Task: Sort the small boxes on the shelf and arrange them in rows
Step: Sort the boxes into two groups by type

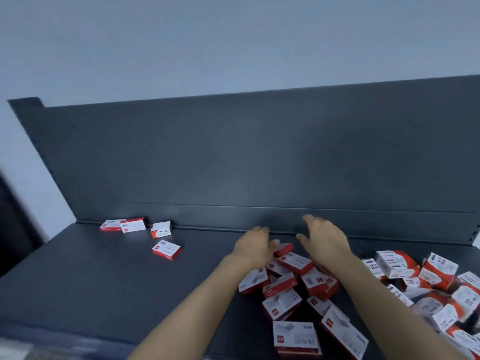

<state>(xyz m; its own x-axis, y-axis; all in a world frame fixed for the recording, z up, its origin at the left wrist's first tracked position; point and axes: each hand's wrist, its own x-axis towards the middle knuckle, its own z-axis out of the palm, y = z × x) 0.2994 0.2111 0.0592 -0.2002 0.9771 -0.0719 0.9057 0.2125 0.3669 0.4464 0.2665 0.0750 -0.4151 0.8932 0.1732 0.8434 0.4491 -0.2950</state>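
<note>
A loose pile of small red-and-white staple boxes (296,289) lies on the dark shelf (104,281), right of centre. Further right sits a heap of orange-and-white paper clip boxes (426,279). My left hand (253,245) is at the far edge of the staple pile, fingers curled beside a red box (283,249); whether it grips that box is unclear. My right hand (324,237) hovers above the pile with fingers loosely spread, holding nothing. At the back left lie two staple boxes (123,225), one paper clip box (161,229) and another staple box (166,249).
The shelf's dark back panel (259,157) rises right behind the hands, with a pale wall above. The shelf's front edge (78,339) runs along the bottom left. Bare shelf surface lies between the back-left boxes and the pile.
</note>
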